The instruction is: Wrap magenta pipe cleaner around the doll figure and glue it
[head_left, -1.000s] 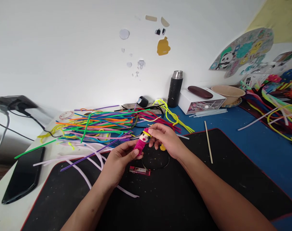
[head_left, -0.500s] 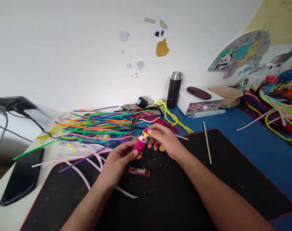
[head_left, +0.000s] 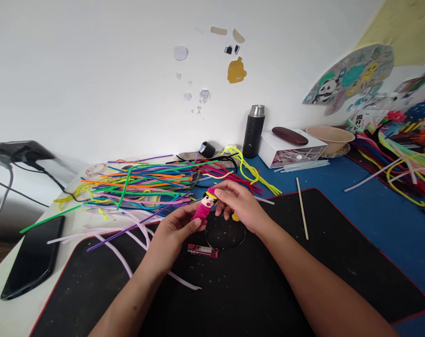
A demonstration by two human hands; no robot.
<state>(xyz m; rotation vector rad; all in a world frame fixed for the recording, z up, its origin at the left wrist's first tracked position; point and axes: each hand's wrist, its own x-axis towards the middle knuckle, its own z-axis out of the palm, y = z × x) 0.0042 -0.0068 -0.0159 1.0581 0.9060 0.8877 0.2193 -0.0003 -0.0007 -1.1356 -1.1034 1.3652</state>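
A small pipe-cleaner doll [head_left: 208, 203] is tilted between my hands, with a pink body, a white face with dark eyes and red lips, and a pink cap with a yellow band. My left hand [head_left: 179, 229] grips its lower body between thumb and fingers. At the cap, my right hand [head_left: 238, 203] pinches the top with thumb and forefinger. Just below lies a pink see-through lighter [head_left: 203, 250] on the black mat [head_left: 240, 285]. Beside it a thin black cord [head_left: 233, 245] curves in a loop. Part of a yellow piece [head_left: 235, 216] shows under my right hand.
Many coloured pipe cleaners [head_left: 152, 180] spread across the back left. A black phone [head_left: 33, 257] lies at left, a wooden stick [head_left: 302, 208] at right. Behind stand a black thermos [head_left: 253, 132], a white box [head_left: 292, 149] with a dark case [head_left: 289, 135] on it, and a bowl [head_left: 329, 136].
The doll has turned and shifted very slightly between my hands. Both hands keep their hold in nearly the same place.
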